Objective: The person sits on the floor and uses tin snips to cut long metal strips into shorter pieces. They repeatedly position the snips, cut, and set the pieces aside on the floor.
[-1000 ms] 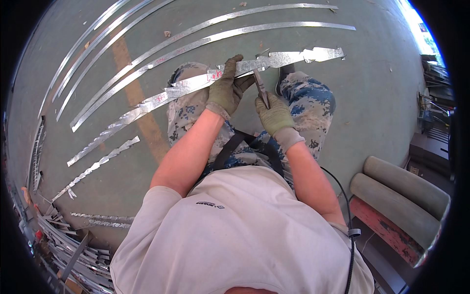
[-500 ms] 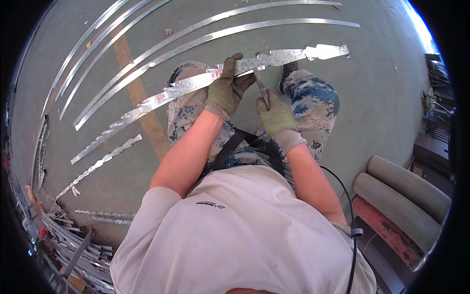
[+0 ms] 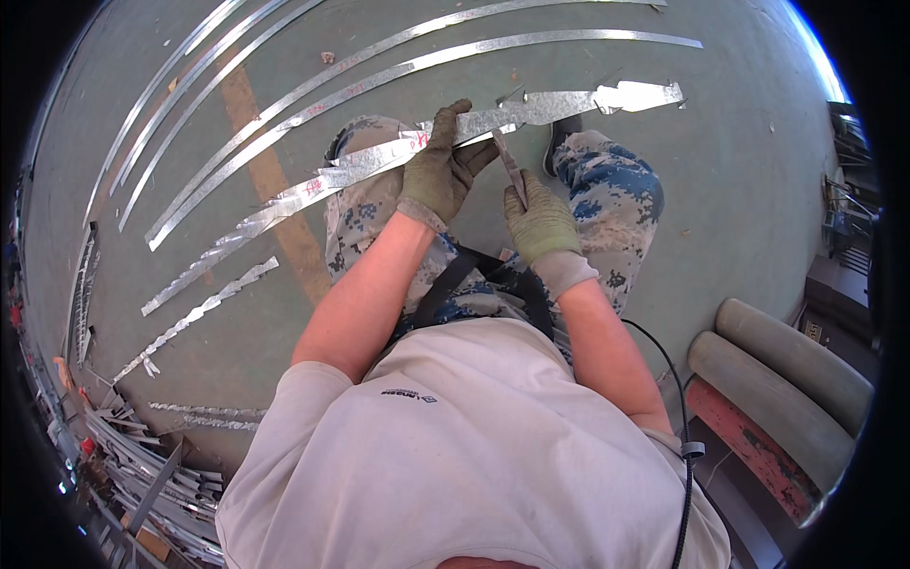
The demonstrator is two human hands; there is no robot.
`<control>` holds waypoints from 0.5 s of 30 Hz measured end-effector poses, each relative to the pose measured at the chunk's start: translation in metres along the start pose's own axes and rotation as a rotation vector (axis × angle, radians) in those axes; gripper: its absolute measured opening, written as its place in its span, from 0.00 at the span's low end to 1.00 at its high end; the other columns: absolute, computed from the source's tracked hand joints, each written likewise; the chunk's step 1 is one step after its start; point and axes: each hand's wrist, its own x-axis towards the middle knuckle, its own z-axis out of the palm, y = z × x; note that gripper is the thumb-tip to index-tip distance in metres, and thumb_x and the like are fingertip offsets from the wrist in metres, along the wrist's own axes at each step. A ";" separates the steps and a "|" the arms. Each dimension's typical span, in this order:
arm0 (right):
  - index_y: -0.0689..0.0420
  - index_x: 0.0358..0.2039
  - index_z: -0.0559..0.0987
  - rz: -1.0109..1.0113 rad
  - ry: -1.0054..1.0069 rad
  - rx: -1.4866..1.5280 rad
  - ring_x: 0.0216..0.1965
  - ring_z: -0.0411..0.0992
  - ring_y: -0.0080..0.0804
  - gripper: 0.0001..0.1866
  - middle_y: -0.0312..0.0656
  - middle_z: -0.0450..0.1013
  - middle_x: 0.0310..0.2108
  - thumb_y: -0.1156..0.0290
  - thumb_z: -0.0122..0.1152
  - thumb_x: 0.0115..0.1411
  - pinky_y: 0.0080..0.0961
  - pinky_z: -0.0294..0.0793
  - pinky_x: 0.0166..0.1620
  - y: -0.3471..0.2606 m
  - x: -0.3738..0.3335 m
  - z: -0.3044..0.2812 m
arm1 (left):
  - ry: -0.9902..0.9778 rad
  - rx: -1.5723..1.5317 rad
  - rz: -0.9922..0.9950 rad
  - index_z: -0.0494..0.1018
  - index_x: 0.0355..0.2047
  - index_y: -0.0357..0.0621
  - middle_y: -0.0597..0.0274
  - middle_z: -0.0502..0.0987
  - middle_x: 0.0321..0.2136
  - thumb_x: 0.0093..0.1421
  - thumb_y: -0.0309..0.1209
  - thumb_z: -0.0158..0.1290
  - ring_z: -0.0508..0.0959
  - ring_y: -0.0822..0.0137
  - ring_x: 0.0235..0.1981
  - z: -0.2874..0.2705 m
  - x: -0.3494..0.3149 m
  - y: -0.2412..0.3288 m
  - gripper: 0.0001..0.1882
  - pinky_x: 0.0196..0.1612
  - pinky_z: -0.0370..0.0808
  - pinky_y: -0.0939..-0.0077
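A long, shiny sheet metal strip [image 3: 370,161] with notched, bent edges and red marks slants across in front of me, over my knees. My left hand [image 3: 438,175], in a green work glove, is closed around its middle, thumb along the top face. Small tabs stick up from the strip's right part. My gloved right hand [image 3: 543,223] grips a narrow, flat, rusty-brown metal tool [image 3: 509,166]. The tool's tip meets or nearly meets the strip's lower edge, just right of my left fingers; its lower end is hidden in my palm.
Several plain metal strips [image 3: 455,54] lie on the green floor ahead and to the left. A shorter notched strip [image 3: 204,308] lies at my left, above a scrap metal pile [image 3: 156,488]. Two grey rollers [image 3: 773,389] over a red part [image 3: 749,450] stand at my right.
The picture has shifted very slightly. My right hand and the tool sit a touch farther right; both hands keep their grips.
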 end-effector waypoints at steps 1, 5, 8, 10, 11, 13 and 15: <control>0.56 0.62 0.71 0.002 -0.001 0.000 0.53 0.75 0.57 0.26 0.56 0.76 0.53 0.54 0.48 0.70 0.50 0.73 0.56 -0.001 0.000 0.000 | 0.000 -0.002 0.000 0.69 0.59 0.44 0.53 0.80 0.47 0.74 0.43 0.48 0.85 0.59 0.44 0.001 0.000 0.001 0.20 0.53 0.85 0.64; 0.54 0.61 0.73 -0.032 0.088 0.025 0.52 0.75 0.59 0.25 0.57 0.77 0.51 0.54 0.50 0.70 0.50 0.73 0.55 0.007 0.002 0.009 | 0.005 0.010 -0.002 0.69 0.59 0.44 0.53 0.80 0.47 0.74 0.42 0.48 0.85 0.59 0.44 0.002 -0.001 0.002 0.20 0.53 0.85 0.63; 0.53 0.61 0.75 -0.034 0.123 0.031 0.51 0.75 0.60 0.25 0.57 0.77 0.49 0.54 0.51 0.69 0.50 0.73 0.54 0.008 0.002 0.012 | 0.005 -0.004 0.006 0.69 0.58 0.43 0.53 0.80 0.46 0.74 0.42 0.49 0.85 0.59 0.44 0.003 -0.003 0.002 0.20 0.52 0.85 0.63; 0.54 0.61 0.74 -0.013 0.086 0.019 0.52 0.75 0.59 0.25 0.57 0.77 0.50 0.55 0.50 0.70 0.50 0.73 0.55 0.004 0.002 0.008 | 0.025 -0.001 0.016 0.70 0.58 0.43 0.53 0.80 0.46 0.74 0.42 0.49 0.85 0.58 0.44 0.005 -0.002 0.001 0.20 0.53 0.85 0.63; 0.55 0.62 0.72 0.000 0.053 0.010 0.53 0.75 0.58 0.25 0.57 0.76 0.52 0.56 0.50 0.70 0.50 0.73 0.55 0.002 0.002 0.005 | 0.028 -0.002 0.014 0.70 0.58 0.43 0.52 0.80 0.46 0.74 0.42 0.50 0.85 0.58 0.44 0.004 -0.002 0.001 0.20 0.53 0.85 0.63; 0.55 0.63 0.71 0.009 0.042 -0.011 0.54 0.75 0.57 0.25 0.56 0.75 0.53 0.56 0.49 0.70 0.50 0.74 0.55 0.001 0.002 0.004 | 0.033 -0.003 0.008 0.71 0.57 0.42 0.52 0.81 0.46 0.73 0.43 0.50 0.85 0.58 0.44 0.004 -0.001 0.002 0.20 0.53 0.85 0.62; 0.54 0.63 0.71 -0.001 0.084 -0.034 0.53 0.75 0.57 0.25 0.57 0.76 0.52 0.57 0.50 0.70 0.50 0.74 0.55 0.004 0.001 0.009 | 0.018 0.018 0.008 0.69 0.59 0.42 0.52 0.80 0.48 0.74 0.43 0.48 0.84 0.57 0.47 0.003 -0.001 0.002 0.21 0.54 0.84 0.62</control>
